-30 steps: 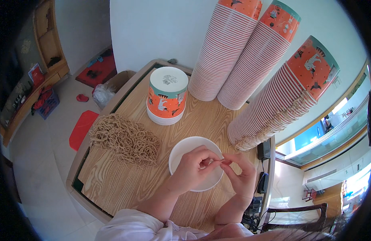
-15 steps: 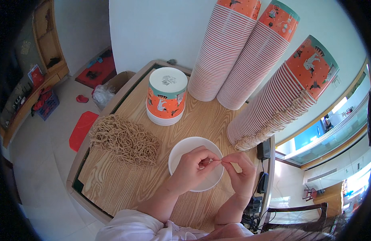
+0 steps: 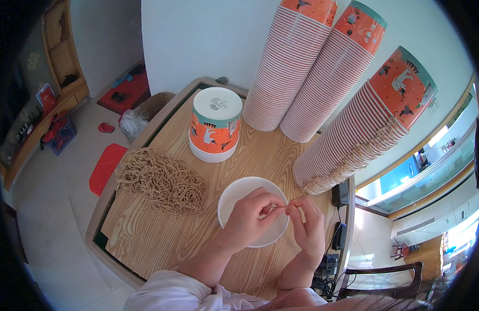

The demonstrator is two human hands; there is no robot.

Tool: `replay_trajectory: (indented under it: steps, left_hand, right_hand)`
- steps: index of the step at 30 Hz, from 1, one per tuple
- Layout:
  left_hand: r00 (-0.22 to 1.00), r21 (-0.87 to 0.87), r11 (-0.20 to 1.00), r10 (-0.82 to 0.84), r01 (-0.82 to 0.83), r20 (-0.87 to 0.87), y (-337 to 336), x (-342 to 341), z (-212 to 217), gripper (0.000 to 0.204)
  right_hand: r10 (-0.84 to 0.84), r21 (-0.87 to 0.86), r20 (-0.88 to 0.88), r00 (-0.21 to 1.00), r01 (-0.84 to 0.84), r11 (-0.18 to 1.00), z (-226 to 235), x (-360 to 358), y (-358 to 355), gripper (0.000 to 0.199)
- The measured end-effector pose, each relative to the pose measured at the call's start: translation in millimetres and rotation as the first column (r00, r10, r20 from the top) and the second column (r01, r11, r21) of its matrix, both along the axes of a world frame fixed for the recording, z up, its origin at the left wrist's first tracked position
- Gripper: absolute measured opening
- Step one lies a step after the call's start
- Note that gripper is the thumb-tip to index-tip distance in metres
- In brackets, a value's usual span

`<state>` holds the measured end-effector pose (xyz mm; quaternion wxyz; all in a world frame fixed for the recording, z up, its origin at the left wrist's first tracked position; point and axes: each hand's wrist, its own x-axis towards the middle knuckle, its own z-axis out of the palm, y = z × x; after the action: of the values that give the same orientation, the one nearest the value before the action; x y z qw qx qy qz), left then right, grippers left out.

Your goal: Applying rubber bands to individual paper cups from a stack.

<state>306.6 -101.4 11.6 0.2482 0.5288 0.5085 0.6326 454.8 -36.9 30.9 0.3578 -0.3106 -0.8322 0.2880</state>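
An open white paper bucket point(image 3: 231, 194) stands on the wooden table in front of me, its mouth facing up. Over its right side my left hand point(image 3: 250, 216) and my right hand point(image 3: 309, 226) meet, fingertips almost touching. Both pinch a thin cord, of which only a short bit shows between the fingers. To the left lies a tangled heap of tan cords point(image 3: 161, 182). Behind the bucket, a short stack of orange and green printed buckets point(image 3: 214, 130) sits upside down. A tall leaning stack point(image 3: 332, 140) on the right has cord handles point(image 3: 361, 158) along its side.
Two more tall stacks of upturned buckets point(image 3: 290, 62) lean near the wall at the back. Black power adapters and cables point(image 3: 328, 264) are at the table's right edge. A chair point(image 3: 384, 274) stands beyond it. On the floor at left are a red mat point(image 3: 107, 167) and a plastic bag point(image 3: 132, 124).
My right hand has turned slightly, its fingers curling in closer to the left fingertips. My left hand has barely shifted, and the bucket, stacks and cord heap stay in place.
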Motion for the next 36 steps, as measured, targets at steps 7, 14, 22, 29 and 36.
replay_trajectory:
  steps: [7, 14, 22, 29, 36]
  left_hand:
    - [0.985, -0.063, 0.995, 0.066, -0.077, -0.159, 0, -7, -3, 0.01]
    - [0.97, -0.118, 0.978, 0.146, -0.171, -0.193, 1, -10, -8, 0.008]
    - [0.937, -0.121, 0.962, 0.203, -0.245, -0.285, 3, -7, -16, 0.01]
    - [0.916, -0.089, 0.957, 0.234, -0.276, -0.325, 6, 4, -13, 0.008]
    - [0.922, -0.052, 0.958, 0.254, -0.281, -0.293, 7, 4, -13, 0.009]
  right_hand:
    - [-0.099, -0.076, 0.069, 0.993, 0.104, 0.992, -7, 2, 13, 0.013]
    - [-0.075, -0.139, 0.37, 0.926, 0.135, 0.981, -32, 5, 27, 0.025]
    - [-0.131, -0.075, 0.222, 0.966, 0.151, 0.986, -3, -5, -1, 0.026]
    - [-0.099, -0.018, 0.195, 0.976, 0.105, 0.994, 0, -3, -5, 0.027]
    - [-0.082, -0.025, 0.229, 0.97, 0.09, 0.996, 3, -3, -6, 0.028]
